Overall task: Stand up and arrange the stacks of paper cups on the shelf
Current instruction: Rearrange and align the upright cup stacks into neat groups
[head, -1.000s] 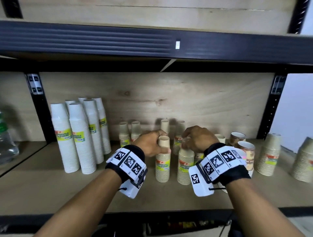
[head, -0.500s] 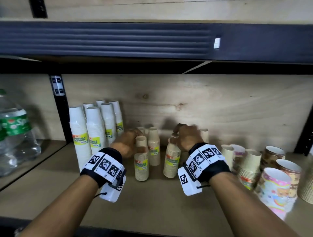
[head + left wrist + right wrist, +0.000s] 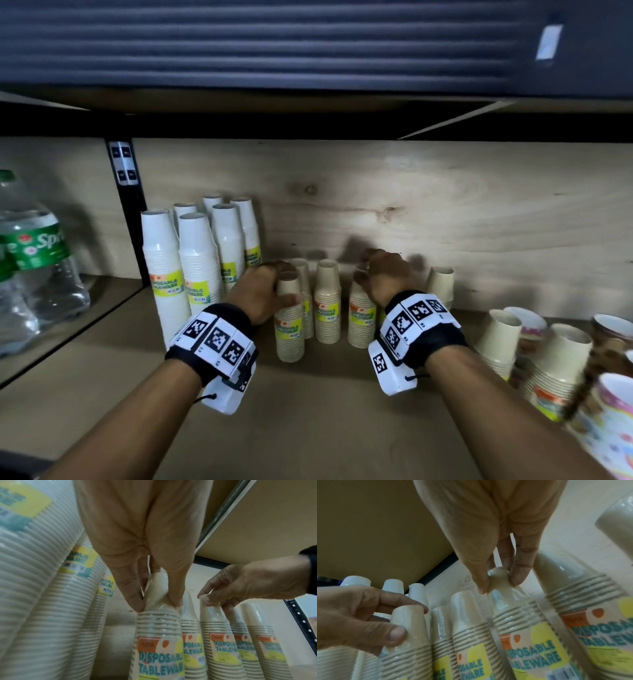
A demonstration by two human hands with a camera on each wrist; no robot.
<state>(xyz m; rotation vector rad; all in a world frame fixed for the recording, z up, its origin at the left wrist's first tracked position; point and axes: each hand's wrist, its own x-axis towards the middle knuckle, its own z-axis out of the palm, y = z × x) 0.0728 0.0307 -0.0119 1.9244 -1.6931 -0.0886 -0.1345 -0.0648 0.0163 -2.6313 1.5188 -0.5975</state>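
Six tall white stacks point(image 3: 200, 260), two bottles point(image 3: 32, 260) (partly cropped).

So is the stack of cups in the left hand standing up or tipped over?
Standing up. The beige cup stack rests base-down on the shelf, and the left hand pinches its top.

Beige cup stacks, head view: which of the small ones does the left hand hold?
The front-left beige stack, nearest the tall white stacks. The left hand pinches its top cup; the right hand holds a different stack farther right.
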